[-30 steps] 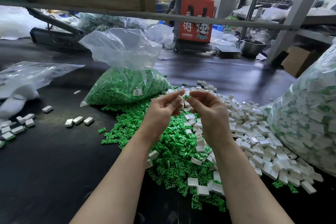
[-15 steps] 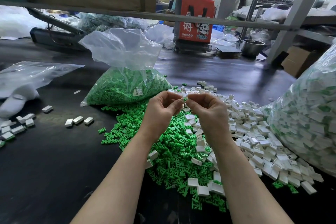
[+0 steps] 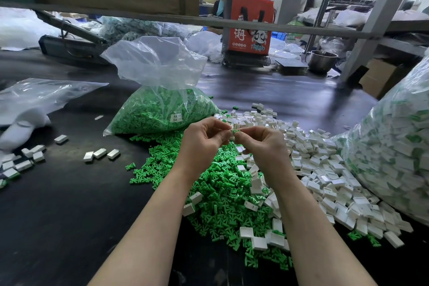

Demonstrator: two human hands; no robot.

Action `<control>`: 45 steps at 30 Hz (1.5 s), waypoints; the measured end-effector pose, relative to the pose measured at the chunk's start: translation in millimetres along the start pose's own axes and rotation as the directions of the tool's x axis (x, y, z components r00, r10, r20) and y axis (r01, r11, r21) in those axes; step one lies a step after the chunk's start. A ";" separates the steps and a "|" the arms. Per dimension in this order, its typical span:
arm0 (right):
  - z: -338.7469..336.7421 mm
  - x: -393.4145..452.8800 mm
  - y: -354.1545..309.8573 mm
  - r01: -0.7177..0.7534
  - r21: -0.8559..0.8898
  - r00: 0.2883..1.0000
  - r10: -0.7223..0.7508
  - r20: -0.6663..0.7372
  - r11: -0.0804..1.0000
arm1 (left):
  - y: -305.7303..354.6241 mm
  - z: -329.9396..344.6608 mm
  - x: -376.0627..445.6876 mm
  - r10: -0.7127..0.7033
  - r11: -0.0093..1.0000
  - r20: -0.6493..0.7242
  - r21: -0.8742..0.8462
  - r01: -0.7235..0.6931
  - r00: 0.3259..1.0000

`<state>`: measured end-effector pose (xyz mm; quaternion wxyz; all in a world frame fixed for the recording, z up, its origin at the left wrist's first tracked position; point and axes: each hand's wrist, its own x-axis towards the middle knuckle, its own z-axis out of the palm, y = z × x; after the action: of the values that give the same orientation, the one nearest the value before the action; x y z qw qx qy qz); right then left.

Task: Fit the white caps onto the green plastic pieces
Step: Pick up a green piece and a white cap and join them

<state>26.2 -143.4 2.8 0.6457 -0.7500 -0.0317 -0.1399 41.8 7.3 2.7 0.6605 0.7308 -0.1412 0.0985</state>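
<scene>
Above the heap of loose green pieces (image 3: 218, 183) on the black table (image 3: 69, 204), I have both hands raised and brought together at the fingertips. My left hand (image 3: 202, 140) has its fingers curled in; something white peeks out at its fingertips, but I cannot tell for sure that it is a cap. My right hand (image 3: 262, 141) pinches a small green piece (image 3: 236, 131) between thumb and forefinger, right where the two hands meet. The loose white caps (image 3: 325, 169) lie spread to the right of the green heap, some mixed in over it. Behind the heap sits a clear bag of green pieces (image 3: 160, 109), its top open and crumpled. At the far right a big clear sack (image 3: 394, 146) bulges with white-and-green parts. On the left, a few white caps (image 3: 101, 153) lie in a short row, well apart from the piles. Across the table stand a red bag (image 3: 250, 25) and a metal pot (image 3: 321, 59).
</scene>
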 end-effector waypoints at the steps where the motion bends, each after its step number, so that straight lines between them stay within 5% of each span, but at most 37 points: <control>1: -0.1 0.1 -0.2 0.001 -0.015 1.000 -0.001 0.005 1.000 | -0.2 -0.2 0.0 0.001 1.000 0.004 0.013 -0.001 1.000; 45: -1.6 -5.1 3.0 0.044 -0.106 0.994 -0.033 0.102 0.993 | -5.2 -9.3 0.6 0.063 0.976 0.148 0.197 -0.092 0.987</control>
<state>21.8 -144.7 -1.1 0.5990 -0.7891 -0.0711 -0.1160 44.5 17.0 -0.9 0.5666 0.7934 -0.2051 0.0861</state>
